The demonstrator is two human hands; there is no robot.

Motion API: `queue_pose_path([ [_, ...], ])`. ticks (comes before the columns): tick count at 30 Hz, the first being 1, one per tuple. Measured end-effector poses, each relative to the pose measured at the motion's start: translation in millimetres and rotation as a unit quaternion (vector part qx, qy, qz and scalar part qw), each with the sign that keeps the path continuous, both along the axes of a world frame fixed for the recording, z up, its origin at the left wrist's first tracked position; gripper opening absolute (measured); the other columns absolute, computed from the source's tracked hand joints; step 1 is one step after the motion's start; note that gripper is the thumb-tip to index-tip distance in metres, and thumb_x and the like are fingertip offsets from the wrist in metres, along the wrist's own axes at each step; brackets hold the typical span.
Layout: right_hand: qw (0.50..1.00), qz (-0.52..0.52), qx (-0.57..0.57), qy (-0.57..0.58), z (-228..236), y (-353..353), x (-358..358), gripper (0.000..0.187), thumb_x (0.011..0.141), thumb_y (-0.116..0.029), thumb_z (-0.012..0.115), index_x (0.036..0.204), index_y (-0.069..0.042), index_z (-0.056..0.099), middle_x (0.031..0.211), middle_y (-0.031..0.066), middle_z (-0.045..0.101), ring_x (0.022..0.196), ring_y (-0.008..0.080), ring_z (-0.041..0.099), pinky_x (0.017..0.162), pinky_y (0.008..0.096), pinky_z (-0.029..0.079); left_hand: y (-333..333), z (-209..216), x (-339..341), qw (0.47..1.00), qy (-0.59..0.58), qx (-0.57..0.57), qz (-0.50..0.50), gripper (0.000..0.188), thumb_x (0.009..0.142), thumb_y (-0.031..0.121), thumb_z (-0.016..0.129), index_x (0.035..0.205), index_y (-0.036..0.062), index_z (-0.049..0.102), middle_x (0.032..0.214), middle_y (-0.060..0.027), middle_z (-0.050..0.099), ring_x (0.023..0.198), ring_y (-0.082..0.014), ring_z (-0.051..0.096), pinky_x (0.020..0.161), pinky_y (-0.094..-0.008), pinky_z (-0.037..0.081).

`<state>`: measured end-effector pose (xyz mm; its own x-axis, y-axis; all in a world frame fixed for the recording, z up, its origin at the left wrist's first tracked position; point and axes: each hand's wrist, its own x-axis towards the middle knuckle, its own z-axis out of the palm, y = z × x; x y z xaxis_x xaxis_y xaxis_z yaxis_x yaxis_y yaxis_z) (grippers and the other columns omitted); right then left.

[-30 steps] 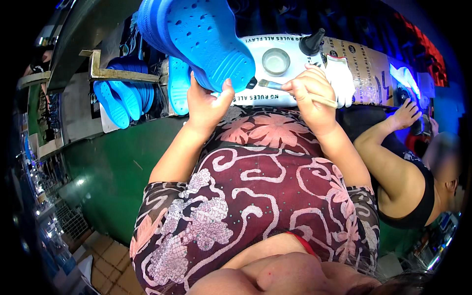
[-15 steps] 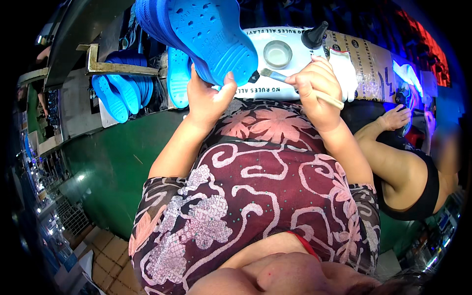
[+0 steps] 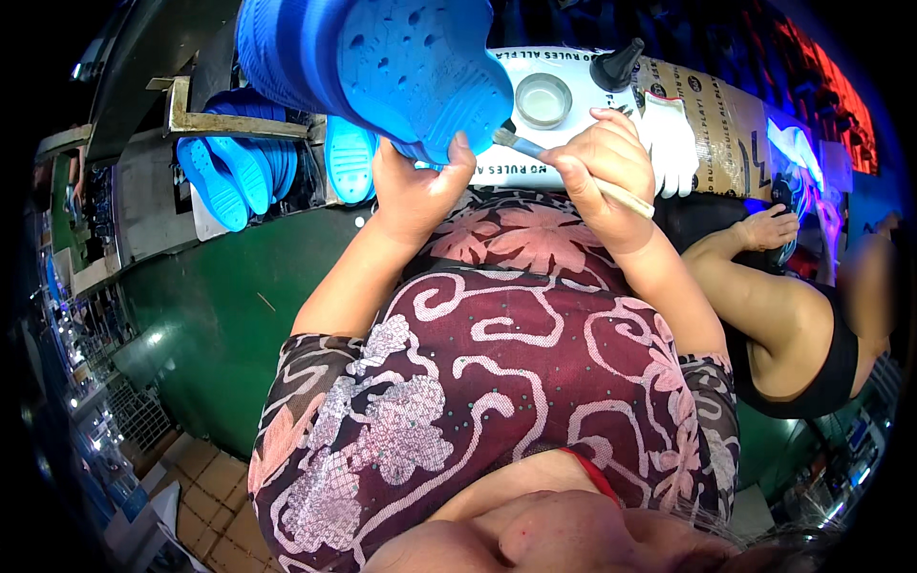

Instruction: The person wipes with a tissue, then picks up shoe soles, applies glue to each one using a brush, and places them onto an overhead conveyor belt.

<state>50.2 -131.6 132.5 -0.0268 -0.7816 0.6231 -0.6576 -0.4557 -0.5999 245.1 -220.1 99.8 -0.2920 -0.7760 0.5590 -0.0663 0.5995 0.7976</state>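
Observation:
A thick stack of blue clog soles [image 3: 420, 72], with holes and ribbed patches, is raised in front of me, tilted. My left hand [image 3: 420, 191] grips its lower end, the thumb pressing on the top sole and the fingers hidden behind. A small flat paintbrush [image 3: 527, 146] with a pale handle is pinched in my right hand [image 3: 611, 177]. Its bristles are at the right edge of the top sole, beside a small dark spot; whether they touch I cannot tell. Right of the stack, a small round dish [image 3: 543, 101] of pale liquid rests on a white printed surface [image 3: 511, 172].
A black cone-topped bottle [image 3: 619, 65] stands behind the dish, and a white glove [image 3: 669, 143] lies right of it. More blue soles [image 3: 250, 172] lie at the left beside a metal bracket [image 3: 239, 126]. At the right sits another person [image 3: 764, 315], near a purple-lit spot.
The sole stack and my left hand have shifted slightly; the lower end of the top sole has moved right. My right hand has brought the brush a little left and up along its edge.

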Motion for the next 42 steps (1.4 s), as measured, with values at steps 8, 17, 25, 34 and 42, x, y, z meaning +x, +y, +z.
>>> queue_pose_path([
  [8, 0.999, -0.009, -0.016, -0.031, 0, 1, -5, 0.021, 0.084, -0.020, 0.059, 0.068, -0.009, 0.067, 0.062, 0.0017, 0.059, 0.060, 0.0185, 0.054, 0.082, 0.0360, 0.040, -5, -3, 0, 0.997, -0.019, -0.078, 0.000, 0.045, 0.071, 0.002, 0.067, 0.111, -0.0021, 0.047, 0.092, -0.0141, 0.062, 0.075, -0.0205, 0.063, 0.067, -0.0295, 0.050],
  [17, 0.999, -0.014, 0.002, -0.032, -3, 11, -12, 0.018, 0.084, -0.018, 0.059, 0.071, -0.008, 0.067, 0.063, 0.0019, 0.060, 0.061, 0.0185, 0.056, 0.085, 0.0373, 0.039, -6, 2, -3, 0.998, 0.012, -0.067, 0.011, 0.046, 0.073, 0.001, 0.067, 0.112, -0.0025, 0.043, 0.094, -0.0141, 0.061, 0.080, -0.0215, 0.063, 0.071, -0.0305, 0.050],
  [25, 1.000, 0.000, -0.016, -0.013, 0, 3, -3, 0.017, 0.083, -0.017, 0.060, 0.071, -0.007, 0.066, 0.063, 0.0031, 0.059, 0.060, 0.0188, 0.054, 0.079, 0.0367, 0.040, -6, -1, -2, 0.996, -0.015, -0.089, -0.014, 0.049, 0.072, 0.001, 0.066, 0.115, -0.0027, 0.042, 0.096, -0.0142, 0.061, 0.081, -0.0204, 0.063, 0.072, -0.0300, 0.050],
  [34, 0.998, -0.007, -0.007, -0.064, 0, 4, -9, 0.016, 0.084, -0.015, 0.058, 0.071, -0.007, 0.064, 0.064, 0.0031, 0.060, 0.060, 0.0195, 0.055, 0.081, 0.0376, 0.040, -8, 7, -5, 0.998, -0.009, -0.054, -0.014, 0.053, 0.071, 0.001, 0.066, 0.117, -0.0030, 0.041, 0.093, -0.0144, 0.062, 0.079, -0.0213, 0.063, 0.072, -0.0295, 0.050],
  [42, 0.993, -0.085, 0.002, -0.085, 1, 29, -37, 0.022, 0.086, -0.012, 0.054, 0.069, -0.003, 0.065, 0.064, 0.0048, 0.060, 0.063, 0.0188, 0.055, 0.082, 0.0375, 0.041, -10, 38, -14, 0.998, 0.007, 0.040, -0.048, 0.046, 0.076, -0.002, 0.062, 0.116, -0.0046, 0.041, 0.099, -0.0124, 0.061, 0.087, -0.0173, 0.061, 0.079, -0.0292, 0.048],
])
